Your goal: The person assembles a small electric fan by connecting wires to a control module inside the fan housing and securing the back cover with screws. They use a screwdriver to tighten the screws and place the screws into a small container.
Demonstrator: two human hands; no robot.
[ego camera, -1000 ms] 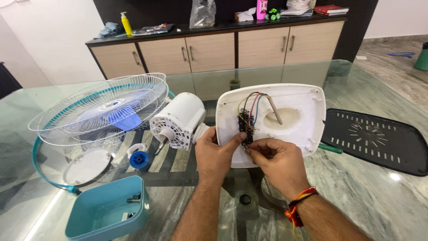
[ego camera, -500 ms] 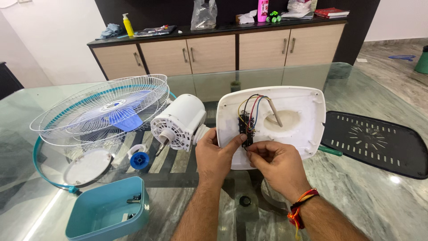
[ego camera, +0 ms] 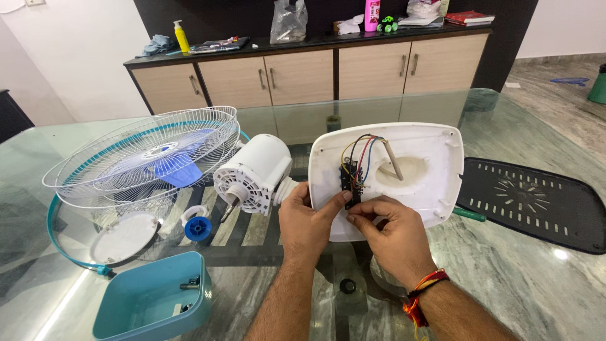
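A white fan base (ego camera: 420, 177) lies upside down on the glass table (ego camera: 517, 278), its hollow underside facing me. Inside it sits a black switch block (ego camera: 350, 180) with yellow, red, blue and black wires (ego camera: 356, 146). My left hand (ego camera: 307, 221) grips the base's near left edge, thumb pressed beside the switch block. My right hand (ego camera: 385, 230) pinches at the lower end of the switch block with thumb and forefinger. A white fan motor (ego camera: 252, 172) lies just left of the base.
White fan grilles with a blue blade (ego camera: 151, 158) lie at the left, beside a white round cap (ego camera: 123, 235) and a blue knob (ego camera: 197, 226). A teal tray (ego camera: 151, 300) holds screws. A black vented cover (ego camera: 536, 202) and a green screwdriver (ego camera: 468, 215) lie right. A cabinet (ego camera: 303, 69) stands behind.
The base has shifted slightly to the right and my right hand's fingers have closed in tighter on the lower end of the switch block. My left hand keeps its grip.
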